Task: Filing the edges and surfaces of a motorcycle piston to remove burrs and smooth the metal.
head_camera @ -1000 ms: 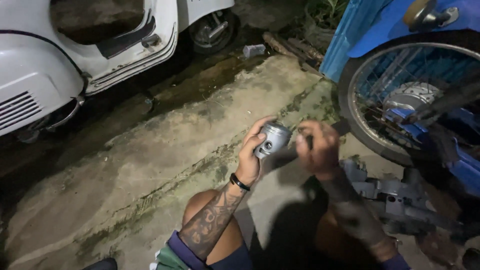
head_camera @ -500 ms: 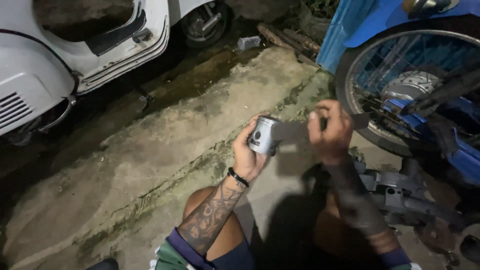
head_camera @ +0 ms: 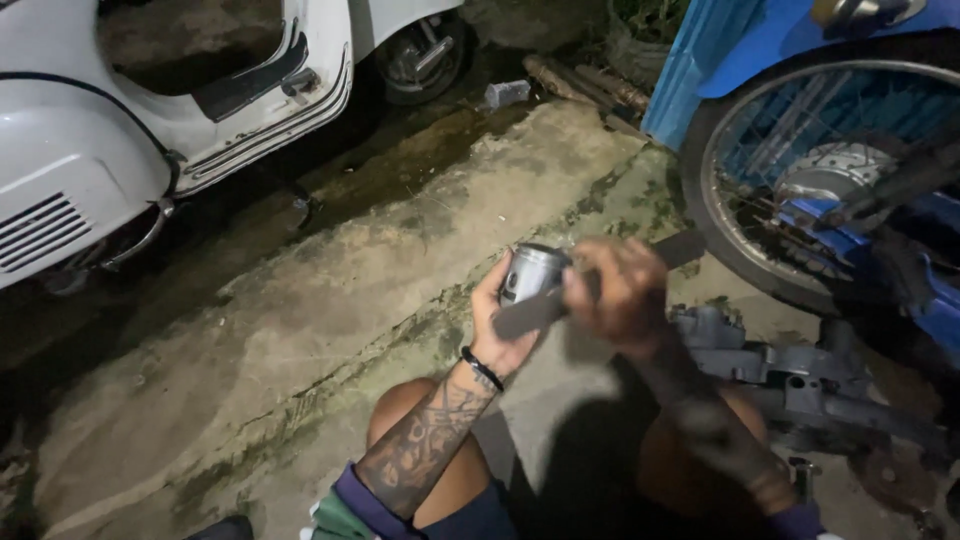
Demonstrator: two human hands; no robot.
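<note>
Left hand (head_camera: 505,325) closed around metal piston (head_camera: 533,272), held just left of blue motorcycle's spoked wheel (head_camera: 800,170); right hand (head_camera: 620,295) clenched on flat dark file (head_camera: 540,312), laid across piston; white scooter (head_camera: 150,110) far left of wheel

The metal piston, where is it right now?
In the head view it sits centre frame, held in the left hand, with the right hand pressing a flat dark tool against the metal piston.
</note>
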